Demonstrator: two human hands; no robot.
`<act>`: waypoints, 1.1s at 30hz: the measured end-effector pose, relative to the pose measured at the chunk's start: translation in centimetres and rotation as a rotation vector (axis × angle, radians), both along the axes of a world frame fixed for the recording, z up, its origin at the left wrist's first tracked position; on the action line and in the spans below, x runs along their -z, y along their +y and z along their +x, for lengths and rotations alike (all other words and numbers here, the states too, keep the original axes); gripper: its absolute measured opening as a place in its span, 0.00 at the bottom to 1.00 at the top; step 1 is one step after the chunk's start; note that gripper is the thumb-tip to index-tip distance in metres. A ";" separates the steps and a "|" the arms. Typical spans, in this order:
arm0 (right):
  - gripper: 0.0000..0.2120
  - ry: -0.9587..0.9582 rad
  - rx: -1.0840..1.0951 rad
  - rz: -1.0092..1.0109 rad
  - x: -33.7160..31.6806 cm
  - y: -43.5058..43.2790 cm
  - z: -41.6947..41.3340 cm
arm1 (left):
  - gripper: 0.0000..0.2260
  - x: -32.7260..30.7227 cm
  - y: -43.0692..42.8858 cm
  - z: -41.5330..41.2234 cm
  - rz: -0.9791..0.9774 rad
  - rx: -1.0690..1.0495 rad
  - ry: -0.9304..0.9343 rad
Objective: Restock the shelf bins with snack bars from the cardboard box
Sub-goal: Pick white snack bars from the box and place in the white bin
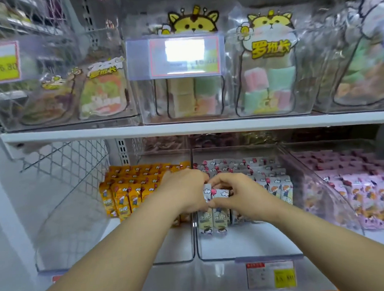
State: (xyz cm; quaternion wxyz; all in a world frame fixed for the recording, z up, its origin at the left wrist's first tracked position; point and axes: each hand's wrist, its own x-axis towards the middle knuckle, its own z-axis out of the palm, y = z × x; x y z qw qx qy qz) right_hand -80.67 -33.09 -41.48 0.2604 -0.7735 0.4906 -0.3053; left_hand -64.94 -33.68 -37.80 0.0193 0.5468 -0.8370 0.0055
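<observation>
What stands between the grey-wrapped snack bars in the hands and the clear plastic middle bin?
Nothing visible. The left hand and right hand hold the grey-wrapped snack bars over the clear plastic middle bin, whose front floor is bare.

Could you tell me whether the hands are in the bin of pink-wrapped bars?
No, the left hand and right hand hold grey-wrapped bars in the middle bin.

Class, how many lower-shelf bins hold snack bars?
3: orange-bar bin on the left, grey-bar bin in the middle, pink-bar bin on the right. More may lie beyond the frame.
</observation>
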 end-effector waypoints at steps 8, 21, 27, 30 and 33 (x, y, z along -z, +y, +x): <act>0.31 0.266 -0.027 -0.022 -0.6 -1.5 -1.7 | 0.12 0.1 0.6 1.8 0.057 0.052 0.442; 0.25 0.570 -0.130 0.036 -0.1 -3.1 -1.6 | 0.26 -1.3 -0.9 0.9 0.058 -0.051 0.281; 0.27 0.545 -0.131 -0.038 0.0 -2.7 -2.5 | 0.28 -2.0 -3.0 -1.2 0.165 -0.173 0.019; 0.27 0.534 -0.120 -0.058 0.3 -2.9 -2.7 | 0.26 -1.4 -3.9 -2.1 0.164 -0.150 -0.053; 0.26 0.506 -0.100 -0.088 0.6 -3.0 -2.8 | 0.26 -0.5 -4.7 -2.5 0.141 -0.164 -0.111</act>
